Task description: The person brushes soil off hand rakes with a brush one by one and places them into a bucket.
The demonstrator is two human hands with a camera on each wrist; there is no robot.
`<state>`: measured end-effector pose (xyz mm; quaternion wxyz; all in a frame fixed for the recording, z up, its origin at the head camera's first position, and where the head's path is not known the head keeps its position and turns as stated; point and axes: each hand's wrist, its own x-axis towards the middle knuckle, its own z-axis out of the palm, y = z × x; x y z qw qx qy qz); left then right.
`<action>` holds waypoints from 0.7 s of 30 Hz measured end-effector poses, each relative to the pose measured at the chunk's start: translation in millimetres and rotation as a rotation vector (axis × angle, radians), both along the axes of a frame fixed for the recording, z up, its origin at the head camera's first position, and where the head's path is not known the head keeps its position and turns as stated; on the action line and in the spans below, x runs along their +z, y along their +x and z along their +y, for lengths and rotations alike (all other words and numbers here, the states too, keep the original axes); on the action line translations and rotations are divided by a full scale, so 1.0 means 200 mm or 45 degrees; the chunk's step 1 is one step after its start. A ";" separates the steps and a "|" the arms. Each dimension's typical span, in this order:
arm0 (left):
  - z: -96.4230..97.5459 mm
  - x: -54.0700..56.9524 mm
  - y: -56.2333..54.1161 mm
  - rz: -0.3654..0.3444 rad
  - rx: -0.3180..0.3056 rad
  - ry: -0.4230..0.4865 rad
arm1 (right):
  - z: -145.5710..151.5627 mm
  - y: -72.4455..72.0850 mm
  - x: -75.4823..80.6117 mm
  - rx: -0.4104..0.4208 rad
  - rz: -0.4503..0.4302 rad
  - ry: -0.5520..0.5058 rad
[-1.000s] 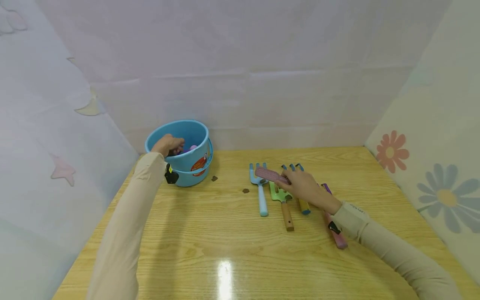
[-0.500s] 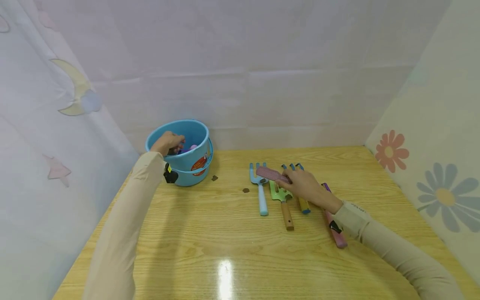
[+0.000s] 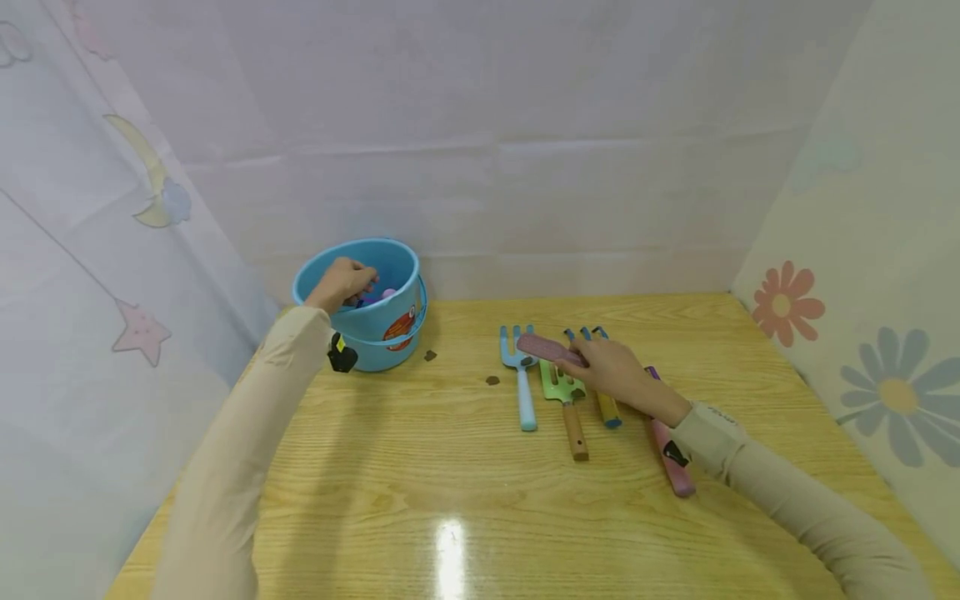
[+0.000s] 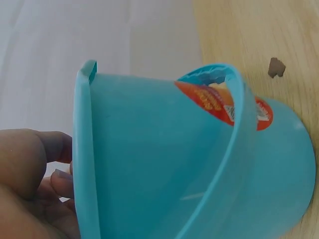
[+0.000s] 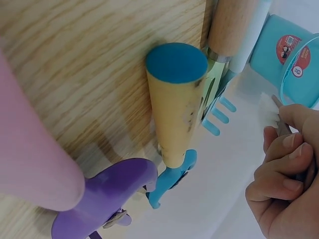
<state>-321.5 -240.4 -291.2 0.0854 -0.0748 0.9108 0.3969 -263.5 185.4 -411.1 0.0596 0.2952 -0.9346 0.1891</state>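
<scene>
My left hand (image 3: 343, 282) reaches over the rim into a light blue bucket (image 3: 366, 357); purple and pink things (image 3: 387, 293) show inside. In the left wrist view its fingertips are partly hidden behind the bucket's rim, and I cannot tell whether they hold anything. My right hand (image 3: 611, 367) grips a mauve brush (image 3: 546, 347), its pale bristles (image 5: 269, 110) showing in the right wrist view. The brush is above a light blue hand fork (image 3: 527, 408) and a green fork with a wooden handle (image 3: 574, 437). A yellow-handled rake (image 3: 609, 412) with blue tines lies partly under the hand.
A pink-handled tool (image 3: 678, 475) with a purple head lies below the right wrist. Brown flakes (image 3: 492, 380) lie on the wooden table (image 3: 405, 500), with others on the forks. Light cloth walls (image 3: 480, 200) stand behind and at both sides.
My left hand has risen a little inside the bucket and shifted slightly right. The right hand and brush have barely moved, a touch to the right.
</scene>
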 end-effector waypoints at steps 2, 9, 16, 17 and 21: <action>0.01 -0.01 0.00 0.016 -0.017 -0.016 | 0.01 0.00 0.00 -0.003 -0.002 0.007; 0.02 -0.02 0.01 0.084 -0.015 -0.012 | 0.03 0.00 0.00 -0.001 -0.002 0.009; 0.04 -0.02 0.03 0.211 0.002 0.020 | 0.04 0.00 0.01 -0.002 -0.012 -0.017; 0.04 -0.03 0.03 0.229 0.010 0.016 | 0.05 -0.01 0.01 -0.009 -0.013 -0.016; 0.05 -0.04 0.03 0.292 0.056 0.014 | 0.06 -0.01 0.00 -0.018 -0.008 -0.026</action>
